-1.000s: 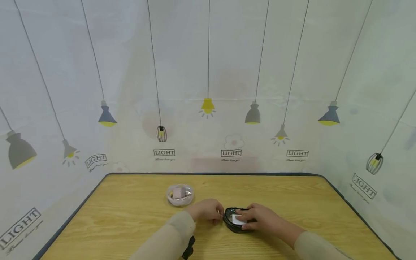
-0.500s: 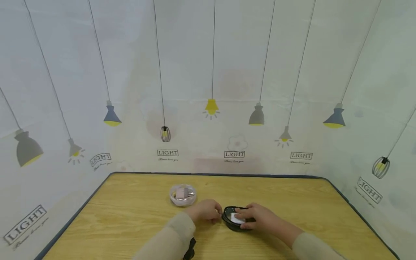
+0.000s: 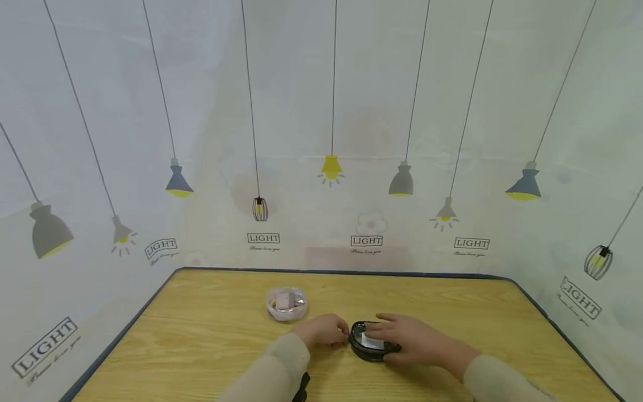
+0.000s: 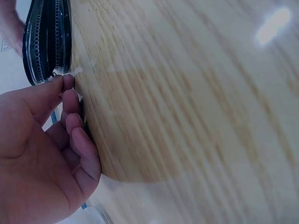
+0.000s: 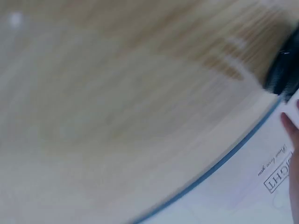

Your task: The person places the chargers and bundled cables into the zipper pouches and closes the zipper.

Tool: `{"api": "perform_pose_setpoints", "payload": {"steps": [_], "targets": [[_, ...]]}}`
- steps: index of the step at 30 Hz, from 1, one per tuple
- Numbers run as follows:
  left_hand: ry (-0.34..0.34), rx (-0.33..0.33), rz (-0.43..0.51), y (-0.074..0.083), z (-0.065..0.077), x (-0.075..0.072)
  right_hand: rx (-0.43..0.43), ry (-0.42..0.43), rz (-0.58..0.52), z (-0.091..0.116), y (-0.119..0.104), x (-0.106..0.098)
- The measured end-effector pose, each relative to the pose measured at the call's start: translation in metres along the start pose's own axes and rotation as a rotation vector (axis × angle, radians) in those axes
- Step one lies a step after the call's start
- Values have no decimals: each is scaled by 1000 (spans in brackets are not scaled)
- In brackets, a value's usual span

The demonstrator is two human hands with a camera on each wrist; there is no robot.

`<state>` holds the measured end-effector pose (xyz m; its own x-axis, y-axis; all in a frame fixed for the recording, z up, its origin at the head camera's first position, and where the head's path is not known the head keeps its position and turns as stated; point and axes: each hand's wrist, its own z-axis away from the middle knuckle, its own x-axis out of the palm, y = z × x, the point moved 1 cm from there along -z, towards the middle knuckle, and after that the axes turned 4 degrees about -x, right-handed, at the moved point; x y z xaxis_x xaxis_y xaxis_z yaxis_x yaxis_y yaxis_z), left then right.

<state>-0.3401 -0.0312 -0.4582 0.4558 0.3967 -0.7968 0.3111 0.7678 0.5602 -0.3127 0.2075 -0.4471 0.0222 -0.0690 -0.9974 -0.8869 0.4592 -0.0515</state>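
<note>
A small rounded black zippered case [image 3: 365, 353] with a clear top lies on the table, a white rectangle [image 3: 372, 341] showing on or through that top. At the case's left end my left hand [image 3: 324, 329] pinches with thumb and forefinger. In the left wrist view, zipper teeth run along the case [image 4: 46, 37] in two separated rows, and the pinch sits by a small metal bit, apparently the zipper pull. My right hand [image 3: 414, 340] lies over the right part of the case, its fingers extended across the top. The right wrist view catches only the case's edge [image 5: 285, 65] and part of that hand.
Behind my left hand a clear round pouch [image 3: 287, 313] holds a pale pink charger plug [image 3: 284, 301]. A black thing [image 3: 302, 388] shows at my left sleeve. The wooden table [image 3: 216, 335] has a dark edge and backs onto a white lamp-printed sheet [image 3: 301, 111].
My right hand's fingers have straightened and spread over the case top, where they were bent round it before. My left hand keeps its pinch at the end. The head view has shifted slightly.
</note>
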Motion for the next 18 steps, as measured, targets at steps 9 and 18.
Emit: {"api": "perform_pose_setpoints", "payload": {"steps": [9,18], "targets": [[8,13,-18,-4,-3,1,-178,-13,121,4,10,2],[28,-19,-33,-7,-9,5,-3,-13,-90,7,13,10]]}}
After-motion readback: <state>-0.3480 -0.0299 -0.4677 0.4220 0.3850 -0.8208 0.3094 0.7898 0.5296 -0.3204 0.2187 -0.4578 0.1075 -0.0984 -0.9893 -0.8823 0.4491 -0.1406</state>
